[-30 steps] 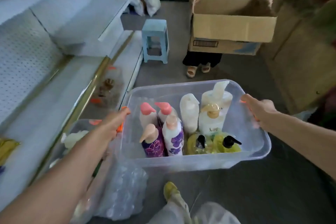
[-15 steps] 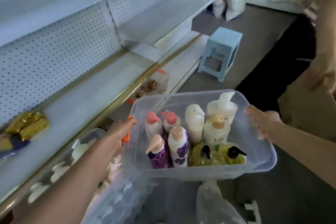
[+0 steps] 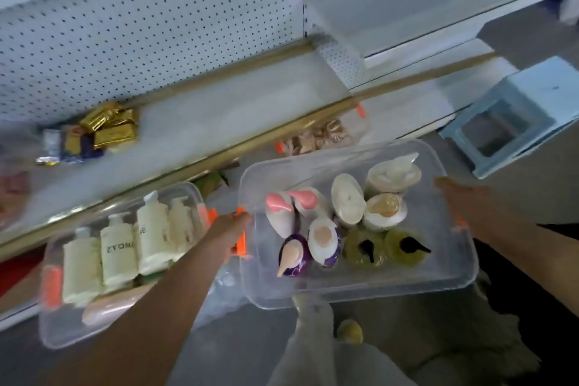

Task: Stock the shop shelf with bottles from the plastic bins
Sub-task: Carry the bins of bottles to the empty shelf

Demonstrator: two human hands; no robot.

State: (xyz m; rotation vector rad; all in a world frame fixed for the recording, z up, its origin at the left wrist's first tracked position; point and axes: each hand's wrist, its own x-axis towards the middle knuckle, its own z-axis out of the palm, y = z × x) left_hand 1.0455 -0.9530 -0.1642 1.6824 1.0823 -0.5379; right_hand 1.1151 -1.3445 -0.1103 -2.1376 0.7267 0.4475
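I carry a clear plastic bin (image 3: pixel 407 279) in front of me, above the floor. My left hand (image 3: pixel 232 232) grips its left end at the orange latch. Its right end is gripped by my right hand (image 3: pixel 466 200). Several pump bottles stand inside: pink-capped ones (image 3: pixel 282 207), a purple one (image 3: pixel 293 255), cream ones (image 3: pixel 347 200) and two yellow ones with black pumps (image 3: pixel 407 247). The white shop shelf (image 3: pixel 219 110) runs in front of me, its gold front edge just beyond the bin.
A second clear bin (image 3: pixel 53 332) with several cream bottles lies on the floor at the left. A third bin (image 3: pixel 322 138) of small items sits under the shelf edge. Gold packets (image 3: pixel 109 128) lie on the shelf. A light blue stool (image 3: pixel 513 116) stands at the right.
My view has turned left and down toward the shelf. The bin in my hands has come nearer the shelf edge, and the person with the cardboard box has left the view.
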